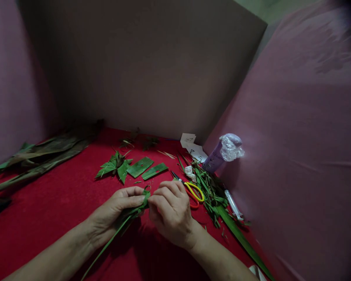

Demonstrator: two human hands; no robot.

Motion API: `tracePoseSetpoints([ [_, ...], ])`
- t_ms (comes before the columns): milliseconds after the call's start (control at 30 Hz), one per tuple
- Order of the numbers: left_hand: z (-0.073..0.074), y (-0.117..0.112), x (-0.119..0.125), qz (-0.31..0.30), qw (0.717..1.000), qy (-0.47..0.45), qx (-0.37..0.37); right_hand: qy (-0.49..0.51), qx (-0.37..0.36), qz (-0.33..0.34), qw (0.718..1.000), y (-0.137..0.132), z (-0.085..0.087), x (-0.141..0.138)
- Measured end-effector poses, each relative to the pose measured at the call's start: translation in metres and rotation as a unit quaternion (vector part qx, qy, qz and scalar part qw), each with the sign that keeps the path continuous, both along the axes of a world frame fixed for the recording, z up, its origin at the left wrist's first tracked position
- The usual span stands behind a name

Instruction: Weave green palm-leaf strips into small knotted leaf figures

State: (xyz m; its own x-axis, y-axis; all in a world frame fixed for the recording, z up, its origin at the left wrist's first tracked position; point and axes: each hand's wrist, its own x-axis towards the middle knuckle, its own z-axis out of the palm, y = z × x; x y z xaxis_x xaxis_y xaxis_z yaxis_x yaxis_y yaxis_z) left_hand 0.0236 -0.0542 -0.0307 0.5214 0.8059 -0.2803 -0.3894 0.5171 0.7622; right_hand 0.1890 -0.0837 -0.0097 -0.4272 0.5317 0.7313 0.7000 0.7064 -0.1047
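Observation:
Between my hands, above the red cloth (55, 218), is a bundle of green leaf strips (133, 212) with a small curl at its top and long ends trailing down to the left. My left hand (119, 208) is closed round the bundle, thumb and forefinger pinching near the top. The fingers of my right hand (171, 210) are pinched against the bundle's upper right side; their tips are partly hidden. Just beyond the right hand lie scissors (195, 192) with one yellow and one red handle loop. Cut leaf pieces (139, 167) and a folded leaf star (116, 167) lie ahead.
At right are a heap of leaf scraps (209, 195), a syringe (233, 205) and a purple container (214, 160) with plastic wrap. Thin sticks (166, 155) and white cards (195, 150) lie farther back. Large dry leaves (43, 160) spread at left. Walls rise behind and on both sides.

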Motion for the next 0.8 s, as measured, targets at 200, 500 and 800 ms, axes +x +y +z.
tracePoseSetpoints([
  [200,0.006,-0.003,0.001,-0.001,1.000,0.013,-0.008,0.112,-0.071,0.021,0.991,0.005,-0.011,0.000],
  [500,0.006,-0.002,-0.003,0.030,0.999,0.003,-0.015,0.225,-0.147,0.033,0.963,0.004,-0.012,0.000],
  [800,0.009,-0.003,0.000,0.042,0.999,0.022,0.001,0.106,-0.072,0.012,0.992,-0.001,-0.015,0.002],
])
